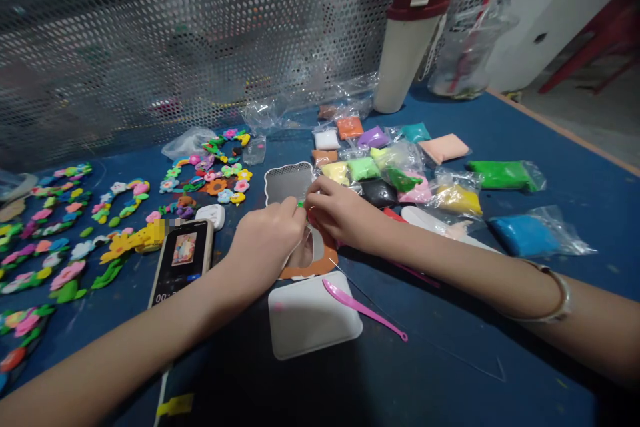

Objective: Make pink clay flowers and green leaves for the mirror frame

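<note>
Both hands meet over a small mirror (303, 254) whose frame is partly covered in orange clay (326, 261). My left hand (270, 237) is closed at the mirror's upper left, its fingertips near a tiny green bit. My right hand (345, 213) bends its fingers together at the upper right of the frame, beside a bit of red. What the fingertips pinch is hidden. Just below lies a white board (313, 323) with a pink clay tool (365, 308) resting across its right edge. Behind the hands is a white-rimmed, wavy-edged piece (289, 181).
Bagged clay, including green (503, 175) and blue (525, 235), spreads behind and right. A phone (185, 250) and clay-flower frames (120, 200) are at left. A tumbler (407, 53) stands at the back before a perforated metal panel (200, 33). A thin wire (440, 345) lies front right.
</note>
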